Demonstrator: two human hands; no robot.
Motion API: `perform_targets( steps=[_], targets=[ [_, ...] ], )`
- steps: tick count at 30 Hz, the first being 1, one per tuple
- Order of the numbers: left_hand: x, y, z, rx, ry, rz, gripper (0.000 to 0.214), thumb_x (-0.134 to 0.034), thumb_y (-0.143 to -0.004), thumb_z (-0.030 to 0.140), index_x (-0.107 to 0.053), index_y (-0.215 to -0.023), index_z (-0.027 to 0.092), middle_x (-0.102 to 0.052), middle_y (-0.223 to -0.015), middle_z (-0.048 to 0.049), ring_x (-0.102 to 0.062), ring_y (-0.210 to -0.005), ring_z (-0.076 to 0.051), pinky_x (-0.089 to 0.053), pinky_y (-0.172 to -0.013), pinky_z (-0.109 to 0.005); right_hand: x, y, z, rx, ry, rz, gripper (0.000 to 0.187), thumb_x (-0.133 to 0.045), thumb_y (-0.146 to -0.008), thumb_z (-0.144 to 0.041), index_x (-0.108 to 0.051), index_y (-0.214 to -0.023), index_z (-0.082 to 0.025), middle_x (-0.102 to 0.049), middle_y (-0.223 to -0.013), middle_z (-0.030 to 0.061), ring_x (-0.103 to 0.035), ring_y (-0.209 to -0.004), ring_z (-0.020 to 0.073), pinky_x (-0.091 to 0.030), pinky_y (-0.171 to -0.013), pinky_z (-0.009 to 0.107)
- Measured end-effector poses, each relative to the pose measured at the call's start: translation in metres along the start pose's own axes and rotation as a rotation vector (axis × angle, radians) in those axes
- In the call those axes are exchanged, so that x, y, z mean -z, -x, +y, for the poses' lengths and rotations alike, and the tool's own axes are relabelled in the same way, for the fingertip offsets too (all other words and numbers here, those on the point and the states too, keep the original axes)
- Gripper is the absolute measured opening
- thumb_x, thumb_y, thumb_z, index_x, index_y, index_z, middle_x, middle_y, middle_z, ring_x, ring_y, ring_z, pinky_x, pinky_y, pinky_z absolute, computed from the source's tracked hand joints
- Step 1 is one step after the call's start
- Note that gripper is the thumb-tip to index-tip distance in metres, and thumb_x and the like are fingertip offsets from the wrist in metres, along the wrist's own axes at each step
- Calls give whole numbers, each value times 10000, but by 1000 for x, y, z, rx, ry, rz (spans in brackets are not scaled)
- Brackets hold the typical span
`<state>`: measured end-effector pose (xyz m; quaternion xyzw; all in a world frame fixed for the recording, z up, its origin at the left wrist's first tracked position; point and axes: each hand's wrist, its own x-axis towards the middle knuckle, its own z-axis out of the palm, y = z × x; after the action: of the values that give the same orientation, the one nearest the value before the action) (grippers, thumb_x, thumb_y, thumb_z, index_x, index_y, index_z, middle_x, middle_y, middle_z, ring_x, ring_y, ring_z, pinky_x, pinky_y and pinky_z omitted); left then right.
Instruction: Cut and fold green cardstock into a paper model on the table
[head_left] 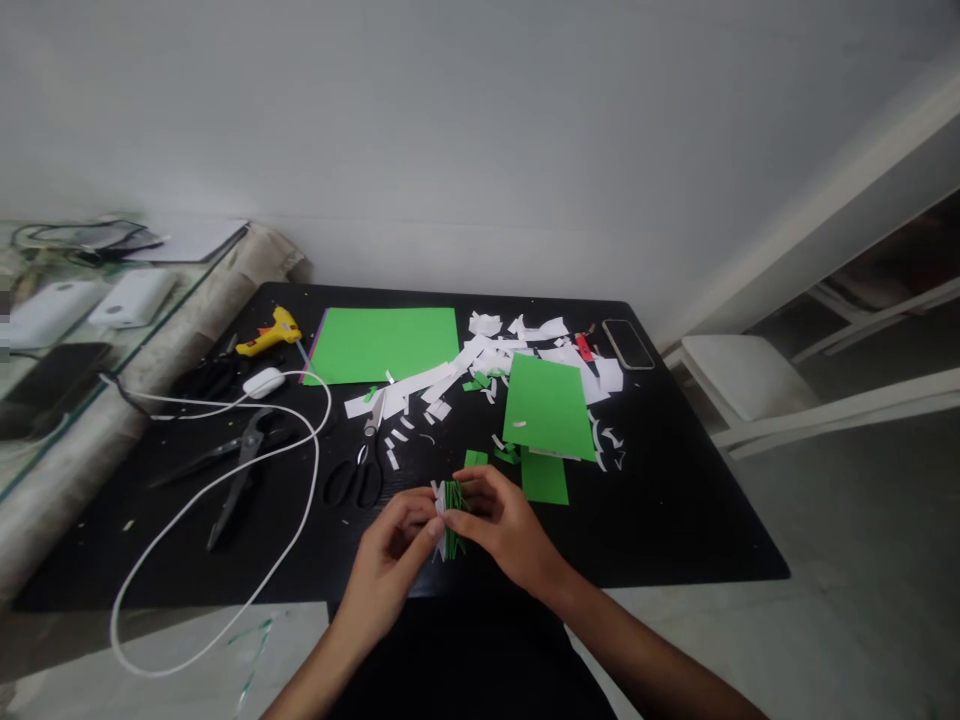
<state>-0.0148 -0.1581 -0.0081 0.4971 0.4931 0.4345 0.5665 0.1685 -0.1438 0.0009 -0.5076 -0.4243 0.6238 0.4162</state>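
Both my hands meet over the near edge of a black table [675,520]. My left hand [390,565] and my right hand [502,525] pinch a small bundle of folded green and white paper strips [452,515] between their fingertips. Black-handled scissors [364,465] lie just beyond my left hand. A small green paper piece [544,478] and a larger green sheet [549,405] lie beyond my right hand, among white paper scraps [495,355].
A big green sheet [382,343], a yellow glue gun [268,334], pliers [240,460] and a looping white cable [225,520] lie on the table's left. A phone [628,343] sits far right. A glass shelf [82,330] stands left, a white chair [739,375] right.
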Motion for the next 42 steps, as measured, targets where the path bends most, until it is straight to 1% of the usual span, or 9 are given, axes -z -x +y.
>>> perform_targets(
  steps=[2, 4, 13, 17, 22, 27, 32, 36, 42],
  targets=[
    [-1, 0, -3, 15, -15, -46, 287, -745, -922, 494, -756, -944, 208, -737, -919, -58, -680, -847, -209, -530, -755, -284, 1, 0, 0, -4, -3, -13, 483, -903, -732, -363, -668, -1133, -234, -726, -1085, 61, -714, -1092, 260, -558, -987, 438],
    [-2, -1, -5, 26, -16, -66, 293, -745, -923, 496, -748, -929, 204, -710, -846, -37, -653, -802, -191, -511, -734, -270, 2, 1, -1, -12, 3, -31, 479, -899, -740, -356, -681, -1148, -233, -733, -1104, 65, -714, -1106, 262, -555, -990, 438],
    [3, -5, -5, 71, 81, -91, 299, -799, -872, 478, -718, -850, 191, -663, -844, -14, -593, -793, -161, -469, -738, -245, 9, 2, -4, -10, -42, -97, 467, -914, -731, -321, -735, -1158, -259, -771, -1148, 54, -718, -1147, 267, -530, -1061, 477],
    [6, -6, -3, 60, 71, -53, 301, -790, -875, 474, -700, -836, 190, -661, -842, -12, -594, -797, -159, -474, -737, -242, 12, 0, -3, 3, -6, -56, 490, -901, -738, -325, -725, -1192, -266, -769, -1167, 63, -718, -1165, 275, -538, -1064, 496],
    [7, -6, -3, 22, 7, 73, 295, -796, -861, 451, -659, -829, 192, -701, -943, -39, -635, -833, -171, -505, -733, -252, 15, 0, -3, 39, 84, 38, 503, -856, -764, -349, -697, -1234, -267, -742, -1215, 85, -706, -1177, 283, -560, -1028, 506],
    [8, -4, -3, -14, -98, 146, 271, -786, -869, 438, -655, -880, 201, -688, -959, -31, -654, -814, -162, -524, -724, -254, 17, 2, -4, 60, 176, 87, 505, -822, -790, -370, -679, -1266, -276, -714, -1282, 100, -681, -1220, 298, -569, -1001, 506],
    [6, -4, -3, -16, -129, 156, 263, -772, -876, 435, -648, -881, 203, -690, -948, -33, -661, -820, -170, -536, -731, -267, 17, 4, -7, 50, 207, 101, 491, -804, -804, -360, -658, -1265, -272, -713, -1283, 103, -686, -1209, 295, -576, -977, 496],
    [5, -5, -1, 29, -79, 134, 279, -774, -872, 447, -652, -901, 198, -694, -917, -26, -656, -811, -159, -516, -730, -253, 17, 3, -8, 64, 190, 100, 423, -805, -791, -350, -676, -1184, -262, -721, -1209, 95, -693, -1176, 292, -574, -987, 498],
    [6, -6, 3, 91, 2, 118, 307, -804, -837, 455, -656, -927, 201, -696, -820, 1, -631, -735, -141, -502, -706, -241, 20, 1, -9, 29, 115, 70, 415, -824, -767, -349, -685, -1148, -260, -721, -1143, 77, -699, -1140, 280, -556, -1008, 497]
  ],
)
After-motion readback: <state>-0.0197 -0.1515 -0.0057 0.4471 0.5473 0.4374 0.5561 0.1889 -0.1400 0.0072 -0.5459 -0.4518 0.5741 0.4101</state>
